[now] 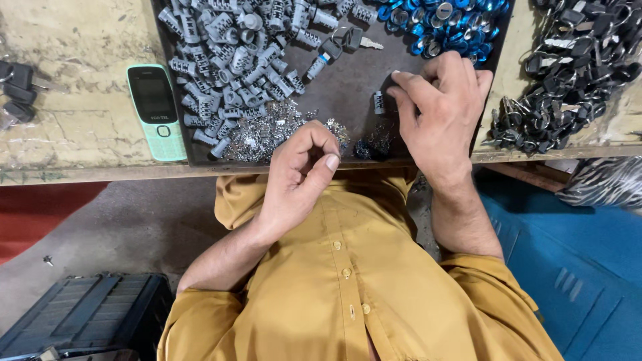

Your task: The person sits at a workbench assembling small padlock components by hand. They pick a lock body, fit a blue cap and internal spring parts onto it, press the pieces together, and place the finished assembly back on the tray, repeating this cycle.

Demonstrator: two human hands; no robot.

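A dark tray (348,80) on the workbench holds a heap of grey lock cylinders (234,60), a pile of tiny shiny metal pieces (267,130) and blue rings (445,23). My left hand (301,174) hovers at the tray's near edge over the small pieces. Its fingers are curled against the thumb, and whether they pinch a piece is hidden. My right hand (438,113) rests fingertips down on the tray's bare part, right beside a single small grey cylinder (379,102), touching but not gripping it.
A mint-green push-button phone (156,110) lies left of the tray. Black-headed keys (575,67) are heaped on the bench at the right, with a few more (17,90) at the far left. A black crate (80,317) stands on the floor below.
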